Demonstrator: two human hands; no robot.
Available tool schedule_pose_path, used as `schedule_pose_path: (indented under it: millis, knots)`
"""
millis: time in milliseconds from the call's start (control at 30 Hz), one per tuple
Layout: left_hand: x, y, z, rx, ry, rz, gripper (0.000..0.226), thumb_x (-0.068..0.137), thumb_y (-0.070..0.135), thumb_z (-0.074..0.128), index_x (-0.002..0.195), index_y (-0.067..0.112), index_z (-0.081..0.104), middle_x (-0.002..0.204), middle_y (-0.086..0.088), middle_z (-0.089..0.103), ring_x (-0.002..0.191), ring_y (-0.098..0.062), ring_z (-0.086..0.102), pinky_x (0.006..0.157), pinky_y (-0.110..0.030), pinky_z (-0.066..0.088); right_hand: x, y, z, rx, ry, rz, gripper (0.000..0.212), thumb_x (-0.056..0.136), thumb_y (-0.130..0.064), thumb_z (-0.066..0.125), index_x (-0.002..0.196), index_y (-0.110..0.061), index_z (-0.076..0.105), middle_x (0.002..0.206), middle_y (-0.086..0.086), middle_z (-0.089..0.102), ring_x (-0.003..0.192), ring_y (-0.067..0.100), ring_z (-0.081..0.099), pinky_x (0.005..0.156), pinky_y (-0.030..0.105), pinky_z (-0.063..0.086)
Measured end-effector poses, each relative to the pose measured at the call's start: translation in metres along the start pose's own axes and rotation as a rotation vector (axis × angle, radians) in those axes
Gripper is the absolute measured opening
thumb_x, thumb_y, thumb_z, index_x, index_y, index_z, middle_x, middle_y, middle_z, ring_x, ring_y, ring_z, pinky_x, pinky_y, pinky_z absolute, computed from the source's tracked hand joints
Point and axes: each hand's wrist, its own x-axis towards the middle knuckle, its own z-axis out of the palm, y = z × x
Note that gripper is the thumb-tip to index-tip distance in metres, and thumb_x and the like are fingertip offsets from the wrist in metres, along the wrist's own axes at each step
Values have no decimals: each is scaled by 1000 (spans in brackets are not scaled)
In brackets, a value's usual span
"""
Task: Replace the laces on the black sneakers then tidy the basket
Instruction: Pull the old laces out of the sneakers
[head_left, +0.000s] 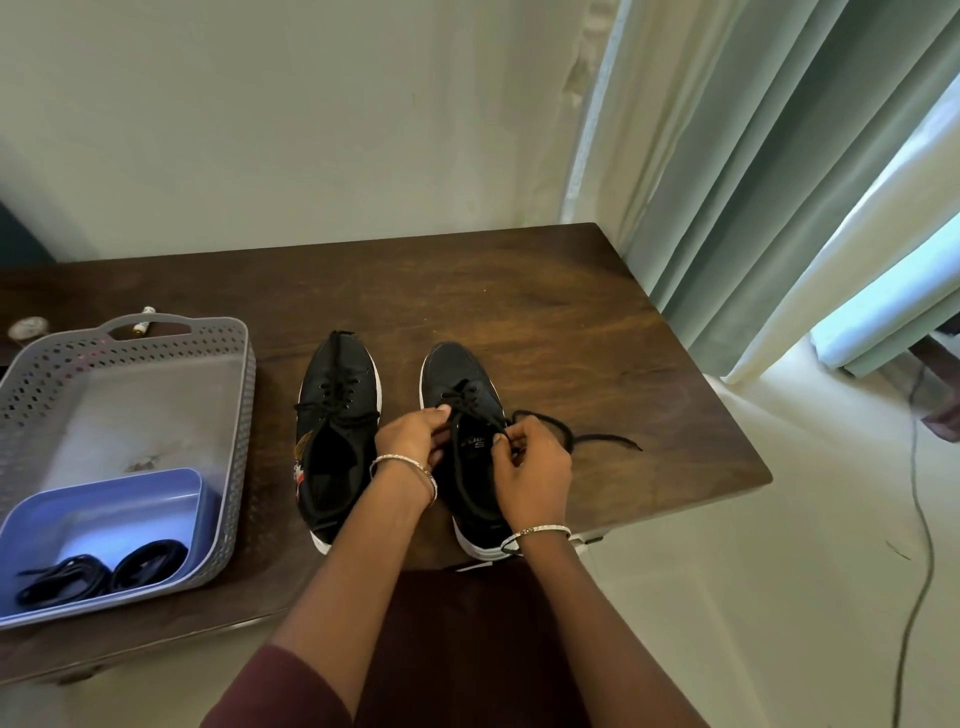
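Two fingertip pinches, left hand (410, 434) and right hand (530, 467), on the black lace (551, 423) of the right sneaker (460, 364)

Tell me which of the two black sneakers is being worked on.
The sneaker on the right: the left hand and right hand both pinch its lace, whose loose end trails onto the table. The sneaker on the left sits untouched.

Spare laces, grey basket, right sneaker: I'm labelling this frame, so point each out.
spare laces (65, 579), head view, left coil
grey basket (241, 415), head view, right wall
right sneaker (462, 364), head view, toe
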Motion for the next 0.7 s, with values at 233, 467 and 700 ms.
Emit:
schedule_pose_path:
  millis: [233,467,700]
  knots:
    - [-2,-8,-16,767,15,876,25,74,12,65,89,31,63,95,13,61,80,-10,61,72,-27,48,0,1,0,19,-8,-4,8,91,-17,63,84,-18,60,77,-6,63,69,10,59,63,27,48]
    - [2,-15,-6,1570,189,1405,13,80,33,76,89,25,72,100,5,64,100,-21,58,83,-39,42,0,2,-1,15,-27,-7,8,93,-15,62,86,-18,59,80,-4,63,70,10,58,61,19,41]
    - [-7,3,-4,362,90,519,13,89,18,71,76,21,67,74,4,65,73,-12,61,75,-33,49,0,7,1,44,0,-23,8,93,-19,63,86,-16,60,79,-4,64,68,12,59,63,30,49]
